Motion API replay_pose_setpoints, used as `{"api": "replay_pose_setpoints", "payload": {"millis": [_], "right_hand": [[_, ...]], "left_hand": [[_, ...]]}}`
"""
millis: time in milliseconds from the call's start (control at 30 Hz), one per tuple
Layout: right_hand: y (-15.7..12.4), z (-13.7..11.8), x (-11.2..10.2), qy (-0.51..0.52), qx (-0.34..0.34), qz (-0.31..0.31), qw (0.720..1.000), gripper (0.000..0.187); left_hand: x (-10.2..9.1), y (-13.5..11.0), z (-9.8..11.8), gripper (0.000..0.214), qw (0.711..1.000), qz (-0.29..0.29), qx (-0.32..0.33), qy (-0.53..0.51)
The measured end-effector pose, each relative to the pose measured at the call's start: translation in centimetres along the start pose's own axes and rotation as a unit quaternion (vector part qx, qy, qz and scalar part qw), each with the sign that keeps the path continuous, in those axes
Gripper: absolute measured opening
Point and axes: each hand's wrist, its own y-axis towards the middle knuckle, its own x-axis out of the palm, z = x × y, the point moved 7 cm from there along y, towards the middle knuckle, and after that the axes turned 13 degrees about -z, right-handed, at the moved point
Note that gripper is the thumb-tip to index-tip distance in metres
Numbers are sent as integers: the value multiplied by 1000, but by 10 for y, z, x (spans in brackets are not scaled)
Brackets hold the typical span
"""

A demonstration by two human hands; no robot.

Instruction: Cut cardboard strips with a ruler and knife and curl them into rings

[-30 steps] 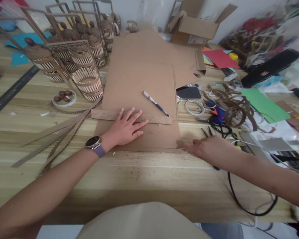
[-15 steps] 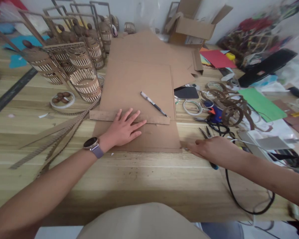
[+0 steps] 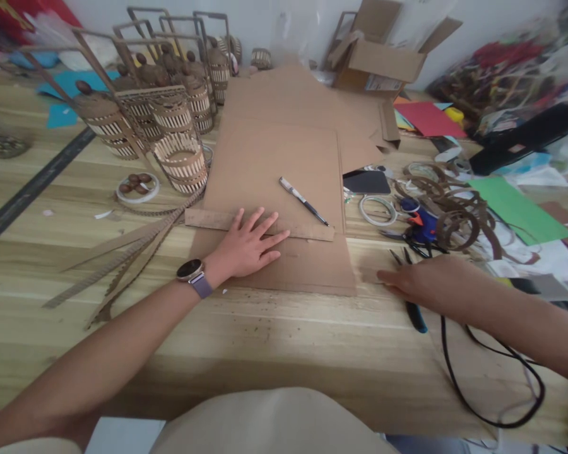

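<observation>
My left hand (image 3: 250, 244) lies flat with its fingers spread, pressing on a narrow cardboard strip (image 3: 203, 218) and the brown cardboard sheet (image 3: 307, 268) under it. A watch (image 3: 190, 271) is on that wrist. Just right of the sheet's near corner, my right hand (image 3: 423, 280) is closed, its fingertips together and pointing left. Motion blur hides what those fingers hold. Pliers (image 3: 415, 315) with dark blue handles lie partly under this hand. A pen (image 3: 303, 200) rests on the cardboard beyond my left hand.
Several woven lanterns (image 3: 182, 164) with tall handles stand at the back left, near a white ring (image 3: 138, 189) holding brown beads. To the right are a tape roll (image 3: 377, 210), a phone (image 3: 366, 181), a blue glue gun (image 3: 421, 224), coiled brown strips (image 3: 459, 230) and a black cable (image 3: 447, 372).
My right hand has moved a little right, away from the sheet's near corner. The left hand stays pressed on the cardboard. The whole view has shifted slightly.
</observation>
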Motion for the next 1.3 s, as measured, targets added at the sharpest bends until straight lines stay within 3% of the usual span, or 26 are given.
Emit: {"api": "replay_pose_setpoints", "payload": {"millis": [100, 300, 433, 800, 900, 1067, 1300], "right_hand": [[-1, -13, -26, 29, 0, 14, 999, 25], [26, -97, -82, 67, -108, 90, 988, 24], [40, -124, -104, 44, -122, 147, 981, 22], [42, -130, -113, 23, -131, 176, 975, 19], [42, -132, -115, 11, -131, 163, 978, 20], [39, -138, -119, 2, -123, 110, 986, 35], [31, -145, -131, -27, -113, 110, 987, 42]], "left_hand": [[-2, 0, 1, 50, 1000, 7, -2, -7], [-2, -1, 1, 49, 1000, 6, 1, -7], [-3, -1, 1, 50, 1000, 6, 3, -5], [-2, 0, 1, 50, 1000, 5, 8, -11], [-2, 0, 1, 51, 1000, 6, 6, -14], [-4, -1, 2, 50, 1000, 10, 8, -15], [-3, -1, 2, 51, 1000, 14, 9, -11]]}}
